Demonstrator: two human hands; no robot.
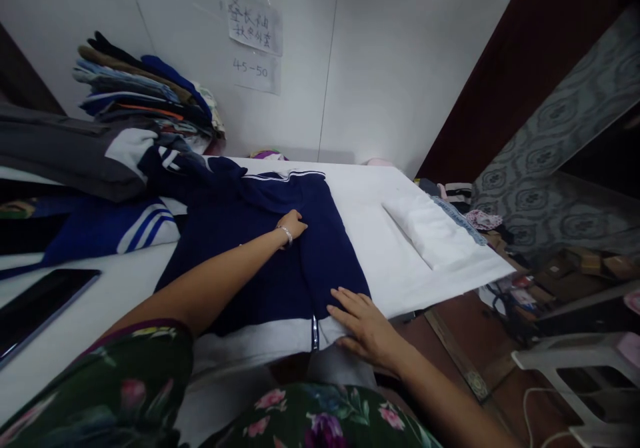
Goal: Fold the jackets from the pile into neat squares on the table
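Observation:
A navy zip jacket (260, 255) with a white hem lies flat on the white table (375, 235), its zipper running toward me. My left hand (291, 225), with a bracelet at the wrist, presses down on the jacket's upper middle next to the zipper, fingers curled. My right hand (364, 325) lies flat with fingers spread on the jacket's lower right corner, where the navy cloth meets the white hem near the table's front edge.
A tall stack of folded clothes (145, 95) stands at the back left, with grey and blue-and-white garments (100, 228) heaped below it. A dark phone (40, 305) lies at left. A folded white cloth (430, 231) rests at right. A white plastic stool (585, 375) stands on the floor.

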